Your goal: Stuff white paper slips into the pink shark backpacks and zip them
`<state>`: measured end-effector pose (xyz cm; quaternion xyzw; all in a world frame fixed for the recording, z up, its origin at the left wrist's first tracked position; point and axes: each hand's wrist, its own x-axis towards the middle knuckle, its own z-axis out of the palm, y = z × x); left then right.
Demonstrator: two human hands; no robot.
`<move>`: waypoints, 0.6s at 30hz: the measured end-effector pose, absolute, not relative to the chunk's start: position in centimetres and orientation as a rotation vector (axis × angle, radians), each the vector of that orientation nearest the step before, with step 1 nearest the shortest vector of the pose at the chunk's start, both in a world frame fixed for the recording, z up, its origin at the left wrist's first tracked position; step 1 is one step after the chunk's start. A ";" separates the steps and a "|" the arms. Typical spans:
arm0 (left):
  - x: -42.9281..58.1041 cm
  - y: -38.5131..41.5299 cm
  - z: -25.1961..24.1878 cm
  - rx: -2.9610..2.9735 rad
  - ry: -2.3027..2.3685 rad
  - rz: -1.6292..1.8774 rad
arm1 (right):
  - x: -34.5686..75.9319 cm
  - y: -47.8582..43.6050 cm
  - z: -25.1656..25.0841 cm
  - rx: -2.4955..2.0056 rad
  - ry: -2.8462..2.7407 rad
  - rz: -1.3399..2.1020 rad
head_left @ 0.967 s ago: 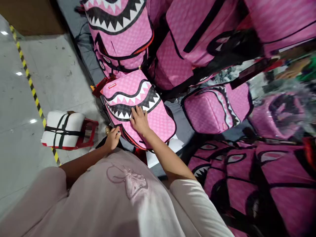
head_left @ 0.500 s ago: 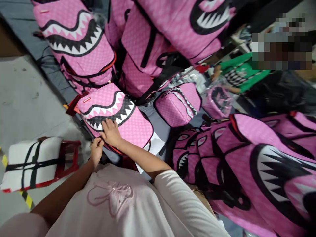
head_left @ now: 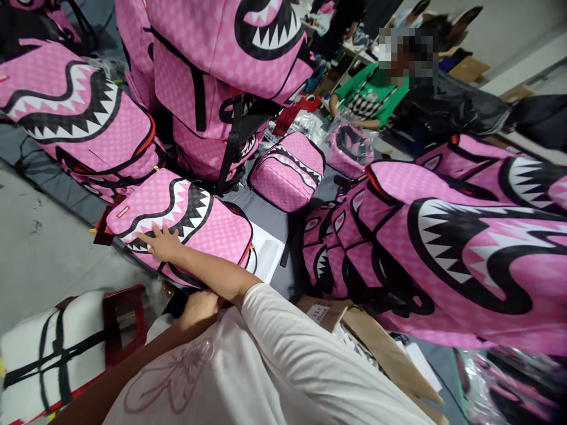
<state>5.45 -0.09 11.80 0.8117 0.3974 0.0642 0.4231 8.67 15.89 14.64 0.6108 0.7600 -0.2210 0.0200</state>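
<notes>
A pink checked backpack (head_left: 230,227) with a black-and-white shark-mouth print lies flat in front of me, its top toward the left. My right hand (head_left: 163,243) rests on its front with fingers spread, pressing on the printed teeth. Close to my shirt, below the bag's near side, my left hand (head_left: 199,310) is closed with its fingers curled. My right forearm passes just above it, and whatever the left fingers hold is hidden. A dark red tag (head_left: 104,227) hangs at the bag's left end. White paper (head_left: 269,251) sticks out at its right.
A smaller pink bag (head_left: 290,171) stands behind. Pink backpacks are stacked at the back (head_left: 177,65) and the right (head_left: 487,260). An open cardboard box (head_left: 381,348) is at my right, a red stool (head_left: 128,324) with white padding at my left. A person in green (head_left: 372,88) works across.
My left hand has moved from the bag's near edge toward my body and rightward along that side. My right hand stays spread on the bag's front. The view has turned rightward.
</notes>
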 end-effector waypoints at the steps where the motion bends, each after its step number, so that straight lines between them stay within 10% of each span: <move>1: 6.4 -0.6 12.2 2.027 0.945 0.135 | 9.3 16.3 15.9 1.879 2.343 -0.829; 8: 6.9 -0.2 13.0 1.929 0.819 0.049 | 20.9 2.8 23.5 2.447 1.898 -0.736; 12: 7.4 -0.1 13.0 1.934 0.837 0.019 | 22.5 -6.6 20.9 2.351 1.630 -1.265; 18: 7.3 -0.2 14.2 2.099 0.813 -0.076 | 18.5 -8.2 16.2 2.636 1.619 -0.988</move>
